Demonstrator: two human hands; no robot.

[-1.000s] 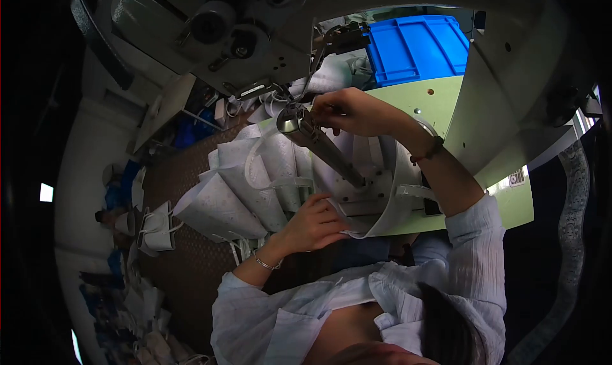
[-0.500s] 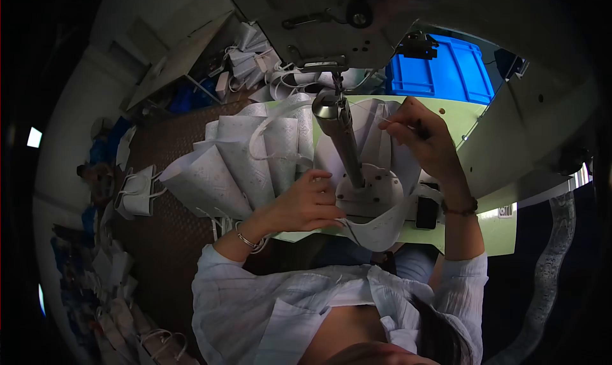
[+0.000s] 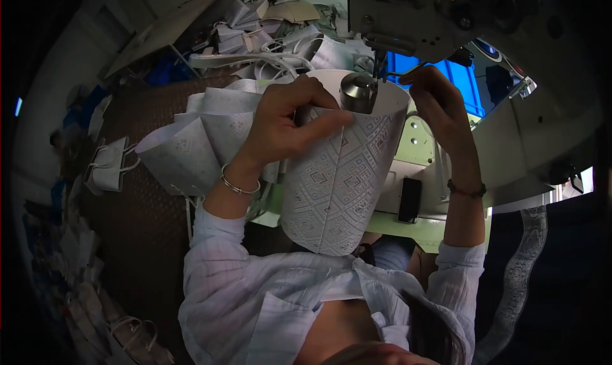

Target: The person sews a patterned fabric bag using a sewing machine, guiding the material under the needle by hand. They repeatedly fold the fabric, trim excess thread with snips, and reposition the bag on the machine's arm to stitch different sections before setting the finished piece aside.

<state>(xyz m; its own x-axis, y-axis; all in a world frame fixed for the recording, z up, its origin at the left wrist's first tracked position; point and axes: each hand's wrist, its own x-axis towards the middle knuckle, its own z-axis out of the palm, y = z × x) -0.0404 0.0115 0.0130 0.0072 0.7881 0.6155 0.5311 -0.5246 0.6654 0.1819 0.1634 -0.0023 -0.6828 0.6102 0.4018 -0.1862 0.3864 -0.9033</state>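
Note:
A tube-shaped whitish bag body [image 3: 331,186] with an embossed diamond pattern and a seam down its front stands around the sewing machine's arm, its open rim at the top. The round metal end of the machine arm [image 3: 357,92] shows inside the rim. My left hand [image 3: 287,120] is closed on the rim's near left side, thumb outside and the other fingers partly hidden. At the far right of the rim, beside the needle area under the machine head [image 3: 414,18], my right hand [image 3: 440,100] has its fingers curled together; I cannot tell what they hold.
Several similar whitish bag pieces [image 3: 185,142] fan out at the left. Behind lies a heap of bags with handles [image 3: 255,37]. A blue crate [image 3: 468,88] stands behind the machine. A dark phone-like object [image 3: 409,199] is on the green table [image 3: 414,147] at the right.
The bag body has been raised around the machine arm. My left hand has moved up to its rim, and my right hand has risen to the needle area. The view has shifted.

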